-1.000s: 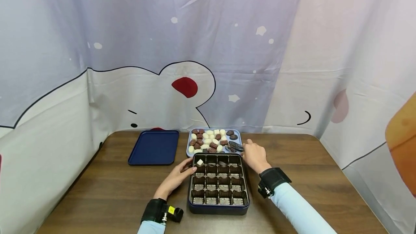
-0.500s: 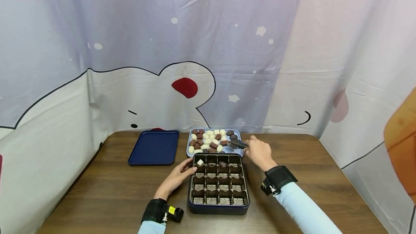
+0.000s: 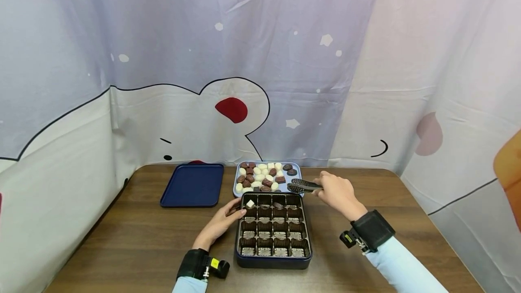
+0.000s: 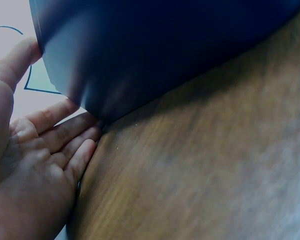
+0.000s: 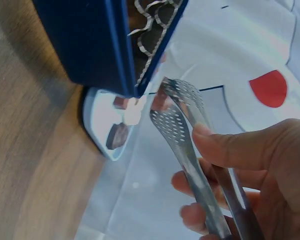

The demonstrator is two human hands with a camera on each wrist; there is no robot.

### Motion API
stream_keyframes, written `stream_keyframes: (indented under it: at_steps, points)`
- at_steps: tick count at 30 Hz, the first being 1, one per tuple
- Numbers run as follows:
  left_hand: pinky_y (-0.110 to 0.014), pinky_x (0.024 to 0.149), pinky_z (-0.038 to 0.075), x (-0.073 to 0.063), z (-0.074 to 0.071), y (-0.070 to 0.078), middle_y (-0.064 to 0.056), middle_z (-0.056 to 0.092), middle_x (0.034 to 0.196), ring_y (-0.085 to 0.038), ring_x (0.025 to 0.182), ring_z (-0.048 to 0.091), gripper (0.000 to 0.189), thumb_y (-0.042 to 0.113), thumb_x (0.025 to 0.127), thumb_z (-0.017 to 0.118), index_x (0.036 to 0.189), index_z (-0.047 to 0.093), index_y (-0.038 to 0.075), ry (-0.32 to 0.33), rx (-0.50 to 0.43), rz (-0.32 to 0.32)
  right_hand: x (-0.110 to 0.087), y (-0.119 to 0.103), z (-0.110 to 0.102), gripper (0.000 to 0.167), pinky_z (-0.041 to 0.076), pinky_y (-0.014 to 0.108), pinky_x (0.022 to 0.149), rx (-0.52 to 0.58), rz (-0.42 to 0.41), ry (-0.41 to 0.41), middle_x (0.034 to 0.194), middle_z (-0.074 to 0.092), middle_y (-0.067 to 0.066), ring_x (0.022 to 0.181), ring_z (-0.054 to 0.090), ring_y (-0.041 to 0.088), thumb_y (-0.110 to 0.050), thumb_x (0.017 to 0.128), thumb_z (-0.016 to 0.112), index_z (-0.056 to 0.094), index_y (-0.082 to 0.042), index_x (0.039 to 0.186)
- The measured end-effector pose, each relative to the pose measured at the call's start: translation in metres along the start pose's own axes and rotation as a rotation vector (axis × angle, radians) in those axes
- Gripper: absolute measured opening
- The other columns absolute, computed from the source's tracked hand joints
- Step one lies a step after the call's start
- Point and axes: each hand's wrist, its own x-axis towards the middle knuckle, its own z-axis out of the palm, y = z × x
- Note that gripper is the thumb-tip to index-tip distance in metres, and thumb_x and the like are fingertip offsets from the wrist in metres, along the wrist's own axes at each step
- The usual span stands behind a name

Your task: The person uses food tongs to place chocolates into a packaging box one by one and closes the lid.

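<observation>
My right hand (image 3: 338,193) grips metal tongs (image 5: 195,170) with perforated heads, near the back right corner of a dark blue box (image 3: 273,263). A brownish patch shows between the heads; I cannot tell whether it is a held chocolate. The box has a black compartment insert (image 3: 273,226). Its back row holds a white chocolate (image 3: 250,203) at the left and a dark ridged one (image 3: 278,205) further right. My left hand (image 3: 220,221) rests against the box's left side, fingers extended and thumb by the rim.
Behind the box lies a light blue tray (image 3: 235,180) of white, brown and dark chocolates, partly hidden by the box. A flat dark blue lid (image 3: 193,185) is at the back left of the wooden table (image 3: 134,238). A printed curtain (image 3: 183,121) hangs behind.
My right hand has moved right and slightly toward me with the tongs, drawing their heads from the tray's right side toward the box's back right corner. My left hand and the box stay put.
</observation>
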Motion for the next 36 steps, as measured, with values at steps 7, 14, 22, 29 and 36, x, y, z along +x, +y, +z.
stream_keyframes:
  at_steps: [7,14,22,29,36]
  points:
    - [-0.056,0.107,0.031,-0.001,0.000,0.001,-0.020,0.034,0.150,-0.040,0.136,0.034,0.066,0.036,0.091,0.062,0.148,0.035,0.014,0.006,-0.011,-0.004,-0.013,-0.006,-0.006,0.022,0.039,0.030,0.048,0.023,-0.041,-0.009,0.081,0.059,0.001,0.063,0.060,0.022,-0.020,0.076,0.076,0.074,-0.010,0.096]
    - [-0.056,0.106,0.032,-0.002,0.001,0.001,-0.020,0.034,0.150,-0.040,0.136,0.035,0.066,0.036,0.091,0.062,0.148,0.035,0.014,0.008,-0.012,-0.004,-0.015,-0.008,-0.004,0.023,0.037,0.030,0.048,0.023,-0.086,0.002,0.075,0.052,-0.003,0.059,0.053,0.015,-0.020,0.076,0.075,0.076,-0.013,0.098]
    - [-0.056,0.106,0.032,0.000,0.001,0.001,-0.021,0.034,0.150,-0.041,0.136,0.033,0.066,0.037,0.091,0.062,0.148,0.036,0.015,0.008,-0.009,-0.007,-0.003,-0.003,-0.001,0.029,0.039,0.032,0.047,0.030,-0.049,0.054,0.076,0.052,-0.001,0.059,0.054,0.017,-0.020,0.078,0.075,0.075,-0.010,0.105]
    - [-0.055,0.107,0.032,0.001,0.000,-0.001,-0.021,0.035,0.149,-0.040,0.136,0.034,0.067,0.038,0.091,0.063,0.147,0.036,0.015,0.012,-0.004,-0.007,0.011,0.006,0.012,0.023,0.041,0.034,0.046,-0.039,-0.059,0.151,0.074,0.048,-0.002,0.058,0.056,0.019,-0.019,0.077,0.076,0.075,-0.011,0.098]
    - [-0.055,0.107,0.032,0.002,0.000,-0.001,-0.021,0.035,0.149,-0.040,0.136,0.035,0.066,0.038,0.091,0.062,0.147,0.037,0.015,0.010,-0.001,-0.004,0.027,0.014,0.041,0.011,0.046,0.035,0.049,-0.137,-0.075,0.183,0.074,0.046,0.000,0.066,0.058,0.026,-0.014,0.076,0.076,0.069,-0.011,0.084]
